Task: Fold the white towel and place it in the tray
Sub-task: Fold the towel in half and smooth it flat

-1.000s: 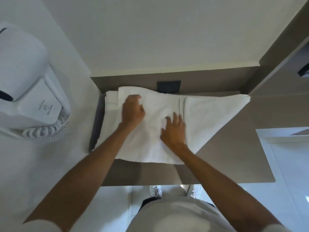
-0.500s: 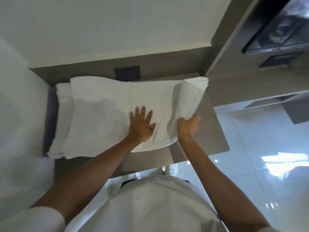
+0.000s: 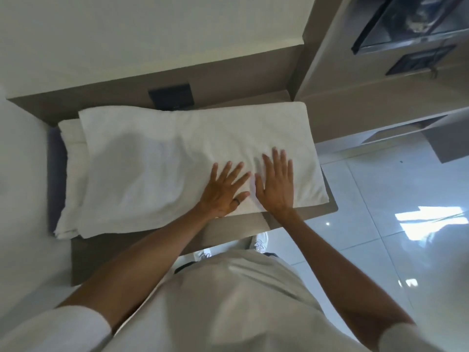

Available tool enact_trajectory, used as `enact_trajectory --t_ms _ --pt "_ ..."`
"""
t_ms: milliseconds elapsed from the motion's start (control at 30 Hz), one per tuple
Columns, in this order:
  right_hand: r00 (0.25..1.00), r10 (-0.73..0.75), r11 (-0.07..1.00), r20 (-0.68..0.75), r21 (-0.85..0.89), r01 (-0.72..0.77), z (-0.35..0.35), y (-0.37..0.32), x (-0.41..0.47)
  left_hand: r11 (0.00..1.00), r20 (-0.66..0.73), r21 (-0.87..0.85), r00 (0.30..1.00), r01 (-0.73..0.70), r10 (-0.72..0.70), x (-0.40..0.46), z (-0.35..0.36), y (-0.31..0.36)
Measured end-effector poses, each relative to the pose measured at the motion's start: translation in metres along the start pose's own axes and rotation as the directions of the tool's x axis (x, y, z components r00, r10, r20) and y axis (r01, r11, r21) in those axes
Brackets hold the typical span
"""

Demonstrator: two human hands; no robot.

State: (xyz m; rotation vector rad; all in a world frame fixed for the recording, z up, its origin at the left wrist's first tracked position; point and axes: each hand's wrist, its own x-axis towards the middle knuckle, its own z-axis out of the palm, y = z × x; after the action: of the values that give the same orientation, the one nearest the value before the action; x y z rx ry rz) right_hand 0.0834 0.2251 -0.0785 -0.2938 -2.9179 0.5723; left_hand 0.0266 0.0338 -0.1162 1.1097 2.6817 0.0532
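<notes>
I see a pale grey short-sleeved T-shirt (image 3: 236, 301), its white-looking sleeves ending above bare forearms. A dark ring (image 3: 236, 201) sits on a finger of my left hand (image 3: 223, 194). Below, white sneakers (image 3: 260, 241) show.

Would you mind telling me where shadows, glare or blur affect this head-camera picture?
Head view: a soft grey shadow falls across the left half of the white towel; bright window glare reflects off the glossy floor tiles; the shirt at the bottom is blurred; straight edges bow from the wide angle; both hands stay fairly sharp.
</notes>
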Motion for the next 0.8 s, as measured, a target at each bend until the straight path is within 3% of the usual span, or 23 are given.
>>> enact_trajectory --t_ms 33,100,233,333,400,467,533,600,733,800 --pt "0.991 -0.073 0.993 0.114 -0.087 0.083 0.008 0.006 0.011 0.996 -0.004 -0.011 0.996 0.09 -0.09 -0.006 -0.001 -0.009" --pt "0.966 -0.041 0.979 0.255 -0.183 0.09 0.023 0.026 0.024 0.966 0.026 -0.015 0.966 0.257 -0.257 -0.022 -0.002 -0.027" --pt "0.94 0.244 0.957 0.239 -0.215 -0.194 0.026 0.066 0.032 0.913 0.029 0.078 0.915 0.399 -0.403 -0.054 -0.032 -0.063" --pt "0.942 0.23 0.964 0.243 -0.188 -0.187 0.02 0.044 0.04 0.806 -0.095 0.003 0.803 0.592 -0.589 -0.077 -0.061 -0.094" --pt "0.966 0.062 0.996 0.25 -0.076 -0.045 0.026 0.0 0.043 0.686 -0.067 -0.083 0.683 0.723 -0.728 -0.096 -0.068 -0.123" --pt "0.952 -0.064 0.983 0.301 0.186 0.008 0.036 -0.057 0.047 0.545 0.033 -0.197 0.562 0.815 -0.827 -0.114 -0.07 -0.151" --pt "0.916 -0.171 0.883 0.364 0.47 -0.022 0.047 -0.116 0.049 0.44 0.115 -0.306 0.492 0.844 -0.863 -0.126 -0.073 -0.172" --pt "0.885 -0.252 0.763 0.391 0.643 -0.067 0.056 -0.171 0.049 0.345 0.137 -0.393 0.426 0.852 -0.894 -0.132 -0.081 -0.183" --pt "0.837 -0.241 0.574 0.491 0.768 -0.285 0.062 -0.253 0.047 0.083 0.246 -0.561 0.262 0.824 -0.933 -0.146 -0.092 -0.214" --pt "0.868 -0.192 0.492 0.458 0.81 -0.319 0.069 -0.275 0.043 -0.058 0.361 -0.696 0.279 0.716 -0.89 -0.158 -0.102 -0.234"
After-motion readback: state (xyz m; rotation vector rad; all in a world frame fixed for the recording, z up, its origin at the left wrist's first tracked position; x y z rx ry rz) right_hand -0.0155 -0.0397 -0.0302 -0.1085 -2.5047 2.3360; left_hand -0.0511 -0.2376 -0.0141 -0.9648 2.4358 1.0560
